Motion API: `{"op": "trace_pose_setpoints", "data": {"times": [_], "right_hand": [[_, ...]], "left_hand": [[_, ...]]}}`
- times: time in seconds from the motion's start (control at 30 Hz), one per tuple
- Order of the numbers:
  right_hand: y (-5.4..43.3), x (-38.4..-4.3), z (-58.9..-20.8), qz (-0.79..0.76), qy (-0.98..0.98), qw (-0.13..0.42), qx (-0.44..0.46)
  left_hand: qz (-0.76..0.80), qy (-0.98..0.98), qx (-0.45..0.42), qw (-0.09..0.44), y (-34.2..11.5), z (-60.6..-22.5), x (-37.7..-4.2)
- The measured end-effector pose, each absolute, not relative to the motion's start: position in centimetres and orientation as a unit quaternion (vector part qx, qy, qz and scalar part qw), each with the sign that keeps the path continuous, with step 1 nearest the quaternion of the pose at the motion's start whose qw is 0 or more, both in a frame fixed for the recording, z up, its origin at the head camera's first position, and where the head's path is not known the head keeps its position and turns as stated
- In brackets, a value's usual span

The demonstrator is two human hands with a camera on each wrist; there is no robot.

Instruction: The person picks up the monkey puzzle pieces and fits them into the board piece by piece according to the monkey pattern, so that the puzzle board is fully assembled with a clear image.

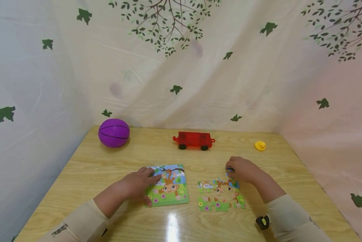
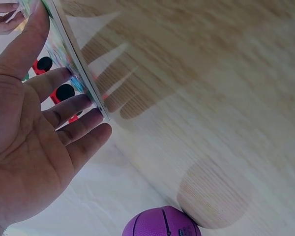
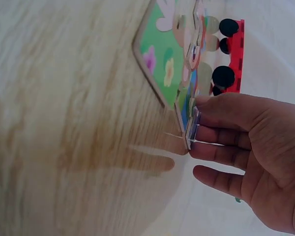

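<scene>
One puzzle [image 1: 223,189] lay flat on the table [image 1: 138,223], right of centre, partly joined: monkey face, green grass strip and flowers along the near edge, ragged far edge, some gaps between pieces. Right hand [image 1: 242,170] was at its far right corner, thumb and fingers pinching a piece [image 1: 230,169], blue with a dark branch line. Right wrist view showed the fingertips at the edge of that corner, little finger apart from the others; whether the piece was seated, couldn't tell.

Board [image 1: 169,189] lay just left of the puzzle, not touching it: full monkey picture, branch and blue sky at the far side, grass and flowers near. Left hand [image 1: 134,185] was spread over its left side, fingers on the picture, thumb by the near left corner, gripping nothing.

Further out: red wagon [image 1: 194,139] on black wheels behind the gap between board and puzzle; purple ball [image 1: 114,133] at far left; yellow duck [image 1: 260,146] at far right. Black item [image 1: 262,222] with a yellow mark sat by the right sleeve [image 1: 289,216]; couldn't tell what it was. Pale cloth [image 1: 138,84] with green bird shapes and leafy branches hung behind the table.
</scene>
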State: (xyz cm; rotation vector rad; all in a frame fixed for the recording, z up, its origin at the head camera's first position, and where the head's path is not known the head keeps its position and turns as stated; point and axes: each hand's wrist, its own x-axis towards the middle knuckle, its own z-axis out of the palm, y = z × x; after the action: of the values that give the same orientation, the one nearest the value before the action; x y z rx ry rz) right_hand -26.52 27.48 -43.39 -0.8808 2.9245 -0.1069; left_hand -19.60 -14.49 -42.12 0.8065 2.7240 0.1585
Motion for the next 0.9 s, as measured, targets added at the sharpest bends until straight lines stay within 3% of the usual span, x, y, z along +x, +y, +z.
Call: {"op": "trace_pose_setpoints", "data": {"times": [0.4,0.9], "right_hand": [[26.4,-26.7,-43.7,0.011,0.959,-0.003,-0.284],[17.4,-26.7,-42.0,0.015,0.911,-0.060,-0.408]], "left_hand": [[0.058,0.947,0.272,0.159,-14.3,-41.7,-19.1],[0.054,0.950,0.267,0.152,-14.4,-42.1,-19.4]]}}
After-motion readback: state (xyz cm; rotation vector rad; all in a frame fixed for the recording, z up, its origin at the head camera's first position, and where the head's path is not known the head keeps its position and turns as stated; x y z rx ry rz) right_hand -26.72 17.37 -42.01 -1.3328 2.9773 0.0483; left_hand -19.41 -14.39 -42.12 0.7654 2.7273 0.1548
